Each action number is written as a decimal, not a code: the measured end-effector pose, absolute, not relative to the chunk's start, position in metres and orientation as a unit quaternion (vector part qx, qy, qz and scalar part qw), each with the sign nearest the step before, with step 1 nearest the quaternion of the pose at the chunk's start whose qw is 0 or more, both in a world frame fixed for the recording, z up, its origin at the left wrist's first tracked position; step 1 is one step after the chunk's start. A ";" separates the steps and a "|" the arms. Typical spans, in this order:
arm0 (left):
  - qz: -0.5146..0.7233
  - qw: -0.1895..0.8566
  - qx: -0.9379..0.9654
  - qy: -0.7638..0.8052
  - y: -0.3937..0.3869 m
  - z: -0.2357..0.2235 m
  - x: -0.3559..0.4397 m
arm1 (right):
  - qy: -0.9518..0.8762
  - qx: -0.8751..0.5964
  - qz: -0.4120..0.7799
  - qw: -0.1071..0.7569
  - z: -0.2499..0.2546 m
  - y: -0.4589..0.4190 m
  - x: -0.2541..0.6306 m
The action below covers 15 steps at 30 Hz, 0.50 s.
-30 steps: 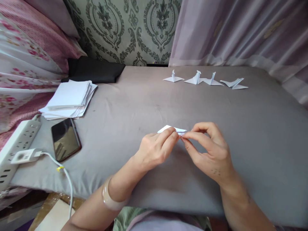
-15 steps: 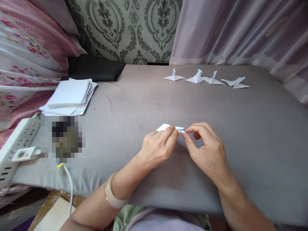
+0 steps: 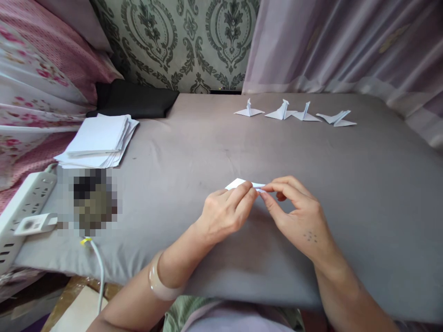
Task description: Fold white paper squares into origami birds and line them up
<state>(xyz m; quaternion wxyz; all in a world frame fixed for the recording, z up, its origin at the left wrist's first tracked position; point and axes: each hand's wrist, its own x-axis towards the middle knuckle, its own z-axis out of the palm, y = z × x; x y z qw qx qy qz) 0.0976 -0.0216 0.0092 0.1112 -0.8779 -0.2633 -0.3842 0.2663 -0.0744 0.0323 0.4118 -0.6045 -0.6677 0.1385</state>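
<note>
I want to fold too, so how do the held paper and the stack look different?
The held paper is folded small; the stack has wider, flatter sheets. The left hand and right hand pinch the held paper; the stack lies untouched. Both are white.

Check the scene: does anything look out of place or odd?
A pixelated patch beside the power strip looks odd, hiding what lies there. The white paper stack is also untidy, its sheets' edges misaligned.

A lilac curtain (image 3: 332, 46) hangs beside patterned wallpaper (image 3: 190, 41).
</note>
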 end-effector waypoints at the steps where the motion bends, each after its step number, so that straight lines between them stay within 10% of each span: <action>1: -0.385 0.107 -0.879 -0.262 -0.022 0.009 0.097 | -0.667 -0.604 0.139 0.414 0.033 -0.075 0.266; 15: -0.388 0.045 -0.880 -0.270 -0.024 0.011 0.099 | -0.685 -0.578 0.069 0.438 0.029 -0.073 0.263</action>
